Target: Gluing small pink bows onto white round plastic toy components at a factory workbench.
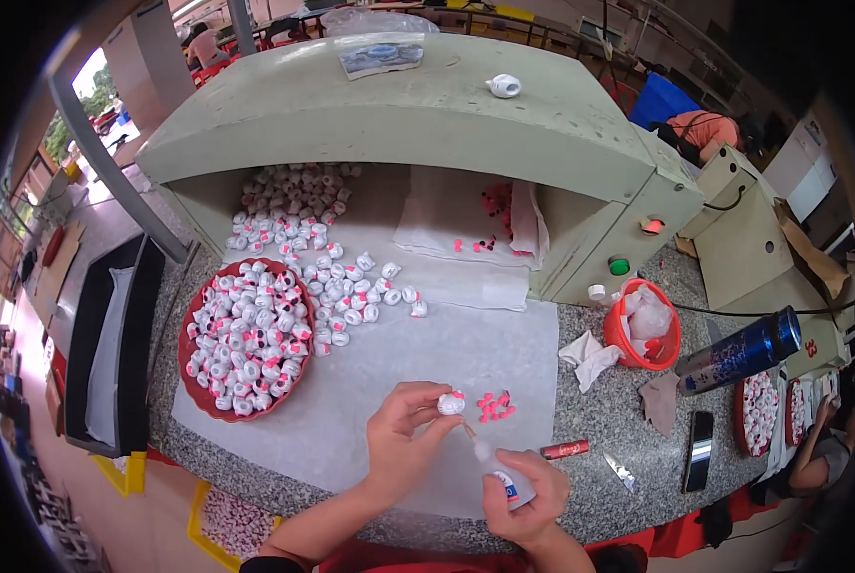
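Between its thumb and fingers, my left hand pinches a small white figurine with pink spots on it. My right hand is wrapped round a small white squeeze bottle with a blue mark on its side. The bottle's thin nozzle slants up toward the figurine; whether they touch I cannot tell. Just right of the figurine, several tiny pink pieces lie on the white sheet. A red dish heaped with similar figurines stands to the left, and more loose figurines spread behind it.
A pale green metal hood spans the back, with a white cloth inside. On the right are a red basket, a crumpled tissue, a red tube, a blade, a phone and a blue bottle.
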A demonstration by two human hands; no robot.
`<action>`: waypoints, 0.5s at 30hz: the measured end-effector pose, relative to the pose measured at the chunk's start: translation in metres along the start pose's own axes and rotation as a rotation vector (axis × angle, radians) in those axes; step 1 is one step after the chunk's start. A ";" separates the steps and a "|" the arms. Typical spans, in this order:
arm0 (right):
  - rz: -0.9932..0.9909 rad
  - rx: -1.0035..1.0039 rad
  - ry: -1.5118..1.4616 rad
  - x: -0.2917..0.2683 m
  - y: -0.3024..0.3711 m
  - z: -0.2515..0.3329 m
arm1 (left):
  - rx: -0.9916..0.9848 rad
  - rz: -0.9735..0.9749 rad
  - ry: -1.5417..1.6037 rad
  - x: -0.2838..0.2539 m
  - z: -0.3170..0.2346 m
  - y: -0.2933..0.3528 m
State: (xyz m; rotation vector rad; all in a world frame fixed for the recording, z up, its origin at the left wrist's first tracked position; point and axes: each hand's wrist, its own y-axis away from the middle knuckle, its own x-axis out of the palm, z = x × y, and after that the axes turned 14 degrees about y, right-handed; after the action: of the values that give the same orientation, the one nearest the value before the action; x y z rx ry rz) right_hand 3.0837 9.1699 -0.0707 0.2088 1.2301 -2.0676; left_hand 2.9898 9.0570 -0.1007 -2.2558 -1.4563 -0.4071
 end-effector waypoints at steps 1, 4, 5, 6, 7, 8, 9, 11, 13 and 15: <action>0.009 0.002 0.000 0.002 0.001 0.000 | 0.013 0.007 -0.008 -0.001 0.000 -0.001; 0.025 0.016 0.002 0.004 0.002 0.001 | 0.022 -0.018 -0.026 -0.002 0.001 -0.001; 0.032 0.007 0.012 0.004 0.001 0.000 | 0.033 -0.027 -0.037 -0.002 0.001 -0.002; 0.038 -0.003 0.022 0.003 -0.001 0.000 | 0.028 -0.027 -0.038 -0.002 0.001 -0.002; 0.044 -0.014 0.032 0.003 -0.001 -0.001 | 0.028 -0.027 -0.046 -0.001 0.000 -0.002; 0.044 -0.009 0.034 0.003 0.000 0.000 | 0.029 -0.027 -0.053 -0.001 -0.001 -0.002; 0.054 0.006 0.033 0.004 0.001 0.000 | 0.030 -0.026 -0.060 -0.001 -0.001 -0.002; 0.077 0.031 0.031 0.004 0.002 0.000 | 0.037 -0.021 -0.062 0.000 -0.001 -0.002; 0.073 0.029 0.029 0.004 0.003 0.000 | 0.055 -0.010 -0.068 0.000 -0.001 -0.001; 0.062 0.023 0.022 0.005 0.003 0.000 | 0.057 -0.007 -0.072 0.000 -0.001 -0.001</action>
State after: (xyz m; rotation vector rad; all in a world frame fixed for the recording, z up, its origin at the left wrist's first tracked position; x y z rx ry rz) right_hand 3.0816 9.1665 -0.0749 0.2773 1.1980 -2.0320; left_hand 2.9885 9.0567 -0.0996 -2.2419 -1.4925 -0.2862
